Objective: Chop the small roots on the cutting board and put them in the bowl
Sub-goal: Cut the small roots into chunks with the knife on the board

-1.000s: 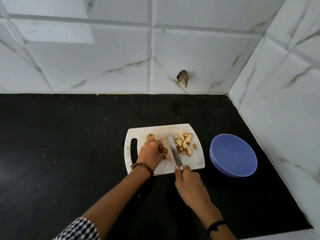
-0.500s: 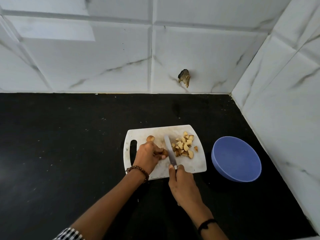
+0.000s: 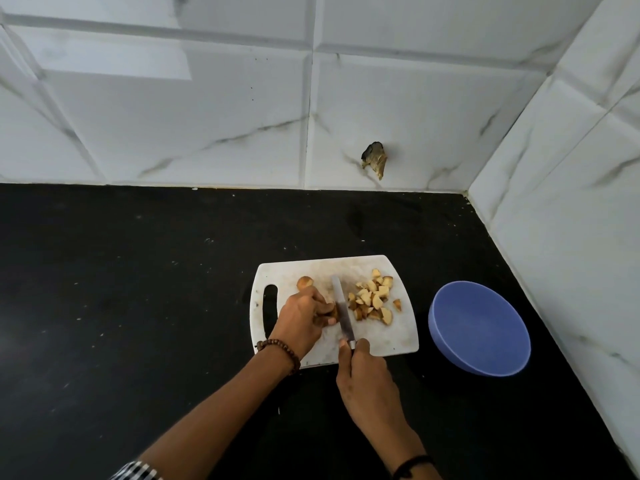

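Chopping underway!
Left hand [image 3: 304,320] curls round a root [image 3: 330,308] to steady it; right hand [image 3: 363,375] grips the knife [image 3: 341,311] (bowl [image 3: 479,329] waiting right).

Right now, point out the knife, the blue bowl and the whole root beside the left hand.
knife [image 3: 341,308]: head view, middle of the blade.
blue bowl [image 3: 481,327]: head view, bare inside wall.
whole root [image 3: 304,282]: head view, its rounded top.
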Demonstrator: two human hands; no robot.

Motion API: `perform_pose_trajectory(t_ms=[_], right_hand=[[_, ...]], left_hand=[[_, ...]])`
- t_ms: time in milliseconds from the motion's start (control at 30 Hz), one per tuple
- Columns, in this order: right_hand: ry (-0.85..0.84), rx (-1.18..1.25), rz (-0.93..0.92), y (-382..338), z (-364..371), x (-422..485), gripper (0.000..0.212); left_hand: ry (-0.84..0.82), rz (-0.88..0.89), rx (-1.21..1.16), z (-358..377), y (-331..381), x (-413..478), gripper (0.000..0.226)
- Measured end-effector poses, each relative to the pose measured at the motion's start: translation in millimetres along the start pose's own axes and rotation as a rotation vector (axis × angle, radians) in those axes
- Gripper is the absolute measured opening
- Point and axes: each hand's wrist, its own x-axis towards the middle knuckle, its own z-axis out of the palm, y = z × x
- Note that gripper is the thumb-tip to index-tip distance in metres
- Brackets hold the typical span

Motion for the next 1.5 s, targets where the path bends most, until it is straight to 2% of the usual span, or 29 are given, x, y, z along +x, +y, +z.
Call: perform_pose_trajectory(t_ms=[167, 500, 767, 1033, 1333, 1500], right_hand=[[-0.011, -0.018, 0.032, -2.9, 3.8, 2.7, 0.025], [0.010, -0.253, 0.022, -7.2, 2.4, 5.2, 0.019], [0.052, -0.276, 0.019, -19.4, 2.2, 10.4, 0.020], [0.036, -0.372, 0.024, -9.6, 5.8, -7.8, 0.021], [0.070, -0.348, 0.021, 9.3, 6.8, -40.9, 0.019], [0.023, -0.352, 0.021, 19.9, 0.5, -57.8, 0.017]], left_hand=[[-0.013, 0.009, -0.028, 2.6, -1.5, 2.0, 0.018], [0.010, 0.059, 0.009, 6.5, -7.5, 2.8, 0.017], [0.023, 0.063, 0.030, 8.2, -7.1, 4.0, 0.018], [0.040, 0.073, 0.056, 10.0, -8.0, -0.2, 0.015], [0.074, 0.066, 0.097, 9.9, -1.9, -3.2, 0.018], [0.051, 0.037, 0.073, 10.5, -3.1, -3.3, 0.018]])
